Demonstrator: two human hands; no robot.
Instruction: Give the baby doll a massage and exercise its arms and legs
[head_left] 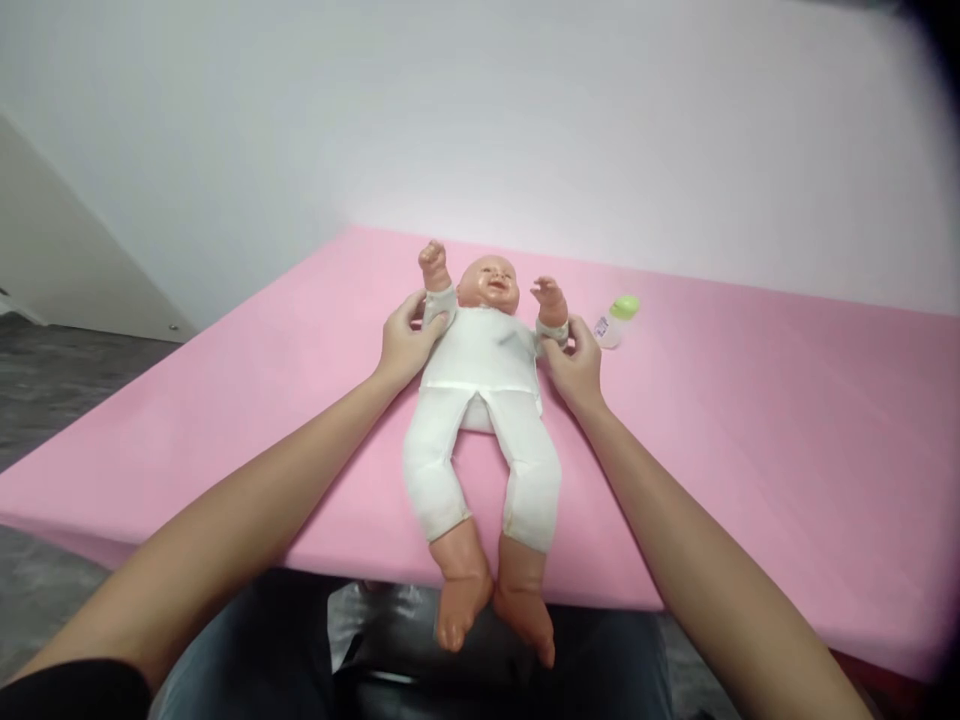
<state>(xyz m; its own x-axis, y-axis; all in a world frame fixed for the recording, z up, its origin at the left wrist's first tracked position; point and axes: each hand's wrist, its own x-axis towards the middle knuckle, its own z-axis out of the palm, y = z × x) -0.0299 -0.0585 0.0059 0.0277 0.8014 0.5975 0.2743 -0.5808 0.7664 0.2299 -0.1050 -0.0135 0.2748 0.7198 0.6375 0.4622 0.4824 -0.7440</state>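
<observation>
A baby doll [484,370] in a white bodysuit lies on its back on the pink table [750,420], head away from me, arms raised, bare feet hanging over the near edge. My left hand [405,340] grips the doll's arm and shoulder on the left side of the view. My right hand [576,362] grips the doll's other arm at the sleeve cuff. A small baby bottle [616,320] with a green cap lies on its side just beyond my right hand.
The pink table runs wide to the right and back toward a white wall [480,120]. Grey floor [45,380] shows at the left. My lap in dark trousers [300,650] is under the near table edge.
</observation>
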